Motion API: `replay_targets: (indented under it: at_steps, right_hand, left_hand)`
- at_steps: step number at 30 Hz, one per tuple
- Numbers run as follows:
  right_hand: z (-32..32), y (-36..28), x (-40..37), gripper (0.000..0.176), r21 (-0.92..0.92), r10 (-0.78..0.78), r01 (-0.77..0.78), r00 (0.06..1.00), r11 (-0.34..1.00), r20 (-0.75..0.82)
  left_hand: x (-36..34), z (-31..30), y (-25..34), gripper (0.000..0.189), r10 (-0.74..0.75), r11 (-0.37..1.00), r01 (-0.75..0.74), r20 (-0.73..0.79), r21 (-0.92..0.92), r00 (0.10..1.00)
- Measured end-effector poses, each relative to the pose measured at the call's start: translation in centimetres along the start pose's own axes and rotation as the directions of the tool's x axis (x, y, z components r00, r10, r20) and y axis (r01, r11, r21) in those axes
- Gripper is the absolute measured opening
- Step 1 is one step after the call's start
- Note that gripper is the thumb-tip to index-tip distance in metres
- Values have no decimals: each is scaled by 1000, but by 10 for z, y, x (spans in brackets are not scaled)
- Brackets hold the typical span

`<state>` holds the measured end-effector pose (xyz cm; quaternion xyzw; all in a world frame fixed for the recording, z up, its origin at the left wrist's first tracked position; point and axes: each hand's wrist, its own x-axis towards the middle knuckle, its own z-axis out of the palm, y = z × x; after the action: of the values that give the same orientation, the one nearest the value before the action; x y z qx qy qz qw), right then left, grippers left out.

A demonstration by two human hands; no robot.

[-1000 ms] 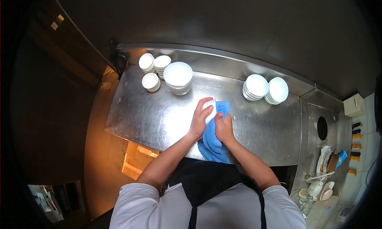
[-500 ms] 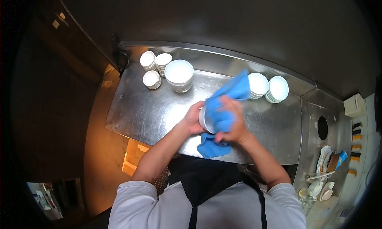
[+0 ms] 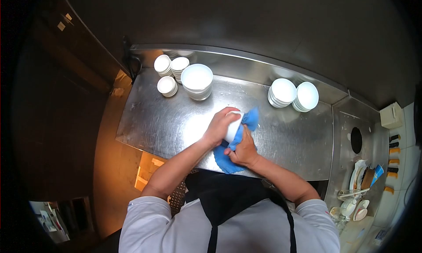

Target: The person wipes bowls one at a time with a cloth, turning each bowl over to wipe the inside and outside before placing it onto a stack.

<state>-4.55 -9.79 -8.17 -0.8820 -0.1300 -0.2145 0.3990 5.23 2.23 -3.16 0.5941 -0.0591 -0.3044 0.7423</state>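
A white bowl (image 3: 234, 126) is tilted on its side between my hands, above the front of the steel counter (image 3: 285, 138). My left hand (image 3: 220, 127) is wrapped round its outer wall. With my right hand (image 3: 244, 149) I press a blue cloth (image 3: 250, 118) against the bowl's right side, and part of the cloth sticks up past the rim. A second blue cloth (image 3: 225, 161) lies on the counter's front edge, just below my hands.
Stacked large bowls (image 3: 197, 79) and small cups (image 3: 167, 86) stand at the back left. Two more bowl stacks (image 3: 282, 92) are at the back right. Beyond, a sink area (image 3: 347, 121) with a round hole holds used dishes (image 3: 349, 207).
The bowl has turned in my left hand, so its outer side now shows. My right hand has moved down and left, and the cloth is bunched lower against the bowl.
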Motion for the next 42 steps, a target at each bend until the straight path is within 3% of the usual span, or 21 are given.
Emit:
replay_targets:
  at_steps: [1,3,4,5,8,9,10,11,12,15,17,20,23,26,27,31,33,35,37,41,42]
  right_hand:
    - [0,-14,6,73,127,42,-35,998,991,-50]
    - [-5,-20,15,66,515,474,-441,877,735,75]
    - [-11,-28,26,63,648,632,-584,749,489,198]
    - [-16,-40,42,54,870,764,-491,572,29,297]
    - [-11,-26,46,54,810,687,-537,682,238,250]
    - [-16,-23,44,63,578,566,-567,798,587,207]
    - [-18,-23,44,66,386,347,-339,937,858,51]
    - [-20,-25,43,68,130,64,-58,997,990,-38]
    - [-22,-27,44,72,-151,-237,228,970,962,-44]
    - [-13,-26,36,58,195,181,-185,983,963,41]
    - [-13,-28,32,47,374,419,-480,876,793,236]
    - [-26,-27,32,46,484,408,-547,835,683,368]
    - [-38,-32,43,51,721,440,-428,878,545,189]
    - [-46,-10,45,55,786,510,-497,815,368,276]
    - [-46,-7,46,48,813,568,-434,807,388,160]
    - [-57,44,48,44,773,817,-464,565,433,-118]
    - [-61,52,39,41,701,800,-462,538,544,-267]
    - [-39,39,14,39,504,540,-339,773,794,-331]
    - [-20,4,20,38,166,224,-171,894,971,-387]
    - [-48,-24,56,40,-395,-146,78,978,915,-147]
    - [-52,-18,59,42,-217,-18,-21,984,976,-180]
  left_hand:
    - [-3,-2,2,42,136,949,-132,6,286,991]
    - [-4,-6,-6,42,225,936,-229,46,266,973]
    - [-5,-7,-12,42,267,927,-275,66,255,961]
    - [-4,-8,-19,42,227,974,-227,110,-17,968]
    - [0,-8,-16,43,65,946,-17,140,-324,988]
    - [4,-9,-11,48,22,947,15,112,-321,993]
    - [7,-12,-4,46,-51,930,96,134,-355,990]
    - [9,-16,4,45,-124,906,177,160,-385,979]
    - [8,-17,9,43,-194,873,257,189,-413,963]
    - [17,-20,-11,34,-286,826,359,226,-435,931]
    - [16,-23,-21,26,-364,789,448,268,-420,892]
    - [15,-24,-29,27,-345,781,454,310,-430,886]
    - [3,-6,-10,28,-212,855,276,190,-439,959]
    - [11,-21,-30,35,-90,782,231,263,-579,961]
    - [15,-28,-37,40,-89,728,269,301,-631,949]
    - [-3,-22,-15,50,-111,677,271,270,-685,957]
    - [-9,-27,-18,51,-41,731,165,199,-662,979]
    - [-11,-21,-16,42,-38,766,106,120,-634,992]
    - [-2,-14,-41,35,-8,901,62,126,-429,992]
    - [-12,13,-46,20,274,961,-275,43,26,961]
    - [-13,13,-49,19,346,929,-351,64,114,936]
